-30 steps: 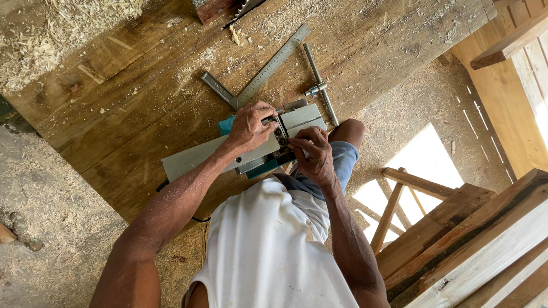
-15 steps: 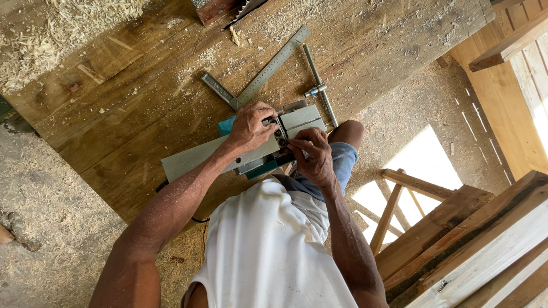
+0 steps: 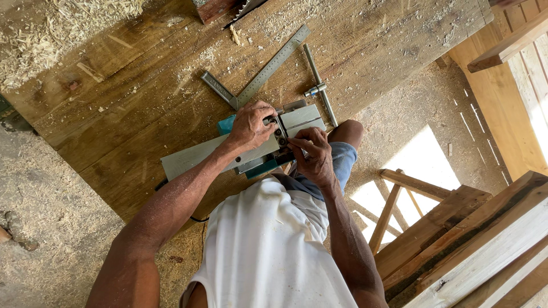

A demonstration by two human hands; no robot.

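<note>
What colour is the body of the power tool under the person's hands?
Teal, with a pale grey metal sole, on the power planer; the head view shows it, partly hidden by hands.

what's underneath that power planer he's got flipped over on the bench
The planer lies sole-up on the wooden workbench, with a teal body edge and black cord showing beneath. The left hand and right hand cover its middle, hiding that part.

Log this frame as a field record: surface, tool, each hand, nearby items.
surface: wooden workbench strewn with wood shavings
tool: electric planer lying base-up at the bench's near edge
left hand: gripping the planer from above
right hand: fingertips at the planer's middle section; what they pinch cannot be told
nearby: metal square, T-handle wrench
floor: sawdust, stacked planks at right
</note>
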